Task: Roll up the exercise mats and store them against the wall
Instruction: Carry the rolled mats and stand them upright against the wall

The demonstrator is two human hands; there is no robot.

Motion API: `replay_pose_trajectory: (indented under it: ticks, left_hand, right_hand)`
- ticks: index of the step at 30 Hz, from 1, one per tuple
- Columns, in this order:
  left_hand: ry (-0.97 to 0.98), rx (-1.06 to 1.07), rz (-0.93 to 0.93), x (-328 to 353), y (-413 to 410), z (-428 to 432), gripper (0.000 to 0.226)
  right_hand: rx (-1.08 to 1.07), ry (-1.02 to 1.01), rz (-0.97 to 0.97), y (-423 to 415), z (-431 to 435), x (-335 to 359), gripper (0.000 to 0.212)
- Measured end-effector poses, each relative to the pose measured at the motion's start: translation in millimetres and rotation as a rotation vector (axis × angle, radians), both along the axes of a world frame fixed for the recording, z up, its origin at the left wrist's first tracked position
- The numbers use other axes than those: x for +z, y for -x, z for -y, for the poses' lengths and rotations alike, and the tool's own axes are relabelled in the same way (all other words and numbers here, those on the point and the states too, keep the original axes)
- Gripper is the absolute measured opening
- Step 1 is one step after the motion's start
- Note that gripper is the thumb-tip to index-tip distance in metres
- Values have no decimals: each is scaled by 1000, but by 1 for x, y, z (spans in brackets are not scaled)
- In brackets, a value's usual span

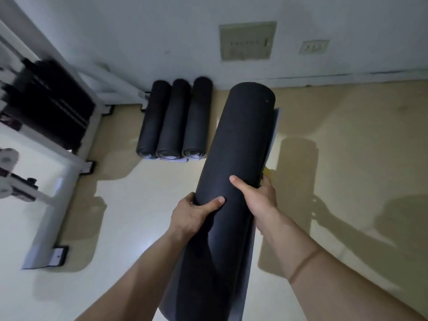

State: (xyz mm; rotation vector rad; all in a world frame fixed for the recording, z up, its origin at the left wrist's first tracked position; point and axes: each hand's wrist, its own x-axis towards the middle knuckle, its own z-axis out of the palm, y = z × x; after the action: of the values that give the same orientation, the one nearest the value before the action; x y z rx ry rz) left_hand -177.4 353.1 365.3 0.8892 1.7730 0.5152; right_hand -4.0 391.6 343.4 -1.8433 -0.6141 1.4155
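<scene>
A rolled black exercise mat [240, 140] is lifted off the floor, its far end pointing toward the wall [162, 31]. My left hand [192, 214] grips its left side, thumb across the top. My right hand [259, 200] grips the right side, thumb on the roll and fingers hidden behind it. The mat's loose outer edge shows along the right. Three rolled black mats [173, 119] lie side by side on the floor, their far ends at the wall, just left of the held roll.
A white metal gym frame with a black weight stack [46, 105] fills the left side, its feet on the floor. A wall panel [247, 40] and an outlet [313, 46] sit on the wall. Beige floor [347, 135] lies open to the right of the stored mats.
</scene>
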Motion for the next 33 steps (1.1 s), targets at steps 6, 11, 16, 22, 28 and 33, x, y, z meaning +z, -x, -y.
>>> replay_pose_trajectory:
  ticks: [6,11,16,22,28,33]
  left_hand:
    - [-40,96,20,10,36,-124,67]
    - [-62,149,32,-6,27,-240,86]
    - [-33,198,56,-51,34,-366,115]
    - [-3,160,80,-134,41,-505,87]
    - [94,129,-29,-289,22,-582,92]
    - [168,91,-190,-397,7,-608,118]
  right_hand:
    - [49,-52,-54,40,-139,10,86]
    - [129,-76,-81,33,-268,-3,64]
    - [170,-105,-66,43,-402,-40,68]
    - [165,-54,-50,51,-540,-119,53]
    - [169,42,-76,39,-617,-285,51]
    - [190,74,-119,30,-649,-405,47]
